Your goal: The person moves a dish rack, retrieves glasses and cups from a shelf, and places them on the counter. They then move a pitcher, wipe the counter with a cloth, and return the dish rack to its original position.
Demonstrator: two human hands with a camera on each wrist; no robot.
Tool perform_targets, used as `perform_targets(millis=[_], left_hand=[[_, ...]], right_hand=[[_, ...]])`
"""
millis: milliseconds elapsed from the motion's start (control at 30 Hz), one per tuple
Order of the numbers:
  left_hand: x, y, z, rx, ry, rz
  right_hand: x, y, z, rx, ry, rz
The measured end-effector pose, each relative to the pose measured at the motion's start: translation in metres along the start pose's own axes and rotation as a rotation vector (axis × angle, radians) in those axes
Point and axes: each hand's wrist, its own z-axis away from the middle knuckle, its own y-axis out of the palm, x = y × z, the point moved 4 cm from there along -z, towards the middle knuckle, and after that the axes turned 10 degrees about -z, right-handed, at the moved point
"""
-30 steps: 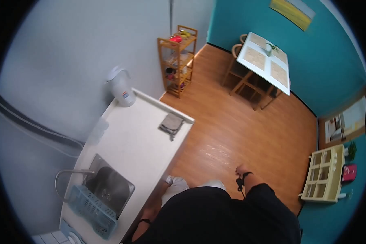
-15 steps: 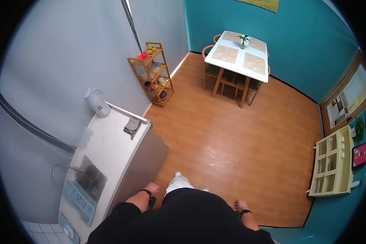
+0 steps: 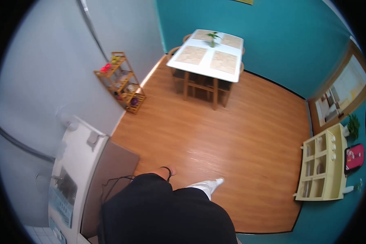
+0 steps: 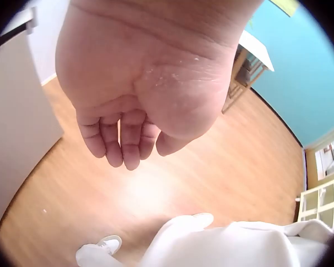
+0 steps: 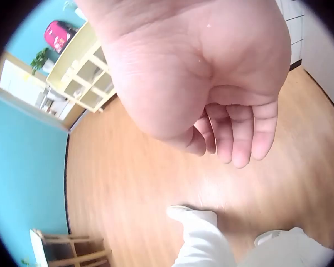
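Note:
In the left wrist view the left hand [image 4: 145,83] hangs palm toward the camera, its fingers loosely bent and holding nothing, above the wood floor. The head view shows part of that hand [image 3: 173,170] beside the dark shirt, with a black band at its wrist. My right hand [image 5: 206,78] also hangs relaxed and bare, fingers slightly bent, over the floor in the right wrist view; in the head view it is hidden. White trouser legs [image 3: 207,187] show below the shirt, one foot forward.
A counter [image 3: 80,144] with a sink [image 3: 67,188] and blue rack [image 3: 62,205] stands at left. A wooden shelf [image 3: 126,83] is by the grey wall. Ahead is a white table [image 3: 209,53] with chairs; a cream cabinet [image 3: 321,166] stands at right beside a pink bag [image 3: 354,157].
The head view has turned and advanced, so counter, shelf and table sit farther left. The left hand has swung forward; the right hand has left the head view. A leg has stepped forward.

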Motion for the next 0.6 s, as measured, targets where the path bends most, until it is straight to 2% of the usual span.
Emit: perform_targets(millis=[67, 100, 167, 200, 267, 300, 333, 367, 400, 467, 500, 533, 567, 600], left_hand=[[-0.080, -0.075, -0.010, -0.188, -0.070, 0.220], [-0.125, -0.103, -0.033, -0.184, -0.027, 0.190], [-0.222, -0.149, -0.071, -0.102, 0.164, -0.018], [-0.274, -0.173, -0.092, -0.137, 0.212, -0.032], [-0.359, -0.231, -0.106, -0.152, 0.314, -0.125], [-0.411, -0.275, -0.088, -0.149, 0.405, -0.117], [-0.476, -0.305, -0.082, -0.137, 0.517, -0.126], [-0.516, -0.297, -0.140, -0.353, 0.947, -0.522], [-0.549, -0.315, -0.153, -0.489, 1.170, -0.531], [-0.611, -0.369, -0.137, -0.143, 0.700, 0.072], [-0.639, -0.386, -0.136, -0.176, 0.706, 0.012], [-0.658, -0.389, -0.168, -0.146, 0.673, 0.067], [-0.662, -0.382, -0.200, -0.108, 0.659, 0.096], [-0.678, -0.382, -0.203, -0.111, 0.614, 0.108]], right_hand=[[0.034, -0.032, 0.011, -0.052, 0.005, -0.089], [0.045, -0.049, 0.017, -0.076, 0.007, -0.141], [0.066, -0.083, 0.024, -0.125, 0.000, -0.246], [0.072, -0.098, 0.027, -0.148, -0.011, -0.299], [0.075, -0.129, 0.037, -0.197, -0.029, -0.433], [0.072, -0.141, 0.040, -0.217, -0.048, -0.500], [0.066, -0.145, 0.040, -0.237, -0.067, -0.577], [0.057, -0.146, 0.036, -0.251, -0.091, -0.640], [0.050, -0.138, 0.038, -0.274, -0.126, -0.699], [0.061, -0.121, 0.039, -0.357, -0.105, -0.810], [0.107, -0.113, 0.060, -0.434, 0.068, -1.028], [0.089, -0.112, 0.039, -0.465, 0.078, -1.107], [0.067, -0.110, 0.012, -0.293, 0.166, -1.220], [0.050, -0.111, -0.024, -0.108, 0.246, -1.317]])
